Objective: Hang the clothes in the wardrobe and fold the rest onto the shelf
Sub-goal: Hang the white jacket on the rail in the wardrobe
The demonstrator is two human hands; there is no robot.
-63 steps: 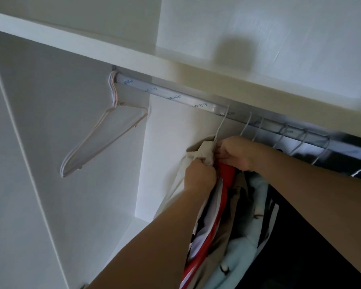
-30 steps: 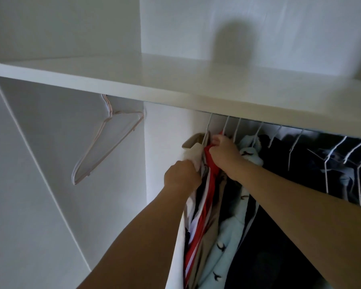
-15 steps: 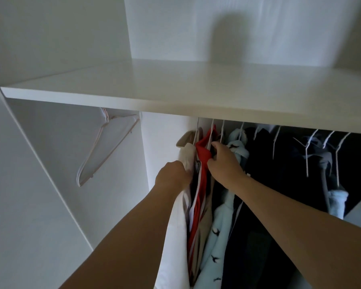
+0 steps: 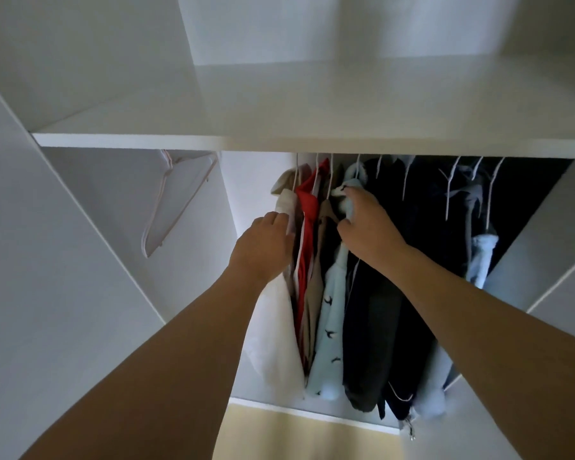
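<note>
The fingers of the left hand are curled against the shoulder of the white garment, which hangs at the left end of the row; whether they pinch the cloth or only press it cannot be told. The fingers of the right hand are bent round the collar of the pale blue patterned garment, with the thumb on its near side. Between the two hands the red garment and a tan garment are seen, each on a white wire hanger; dark clothes fill the rail to the right.

The step in hand is judged to be the spacing and straightening of the hung clothes. It is done well if the garments are parted at the hanger necks rather than lower down, so that collars are kept square and no hook is lifted from the rail, which is hidden behind the shelf.

The shelf is white and flat, and nothing folded is seen on it. An empty pink hanger is hung in the left bay of the white wardrobe. A yellowish floor is glimpsed below.
</note>
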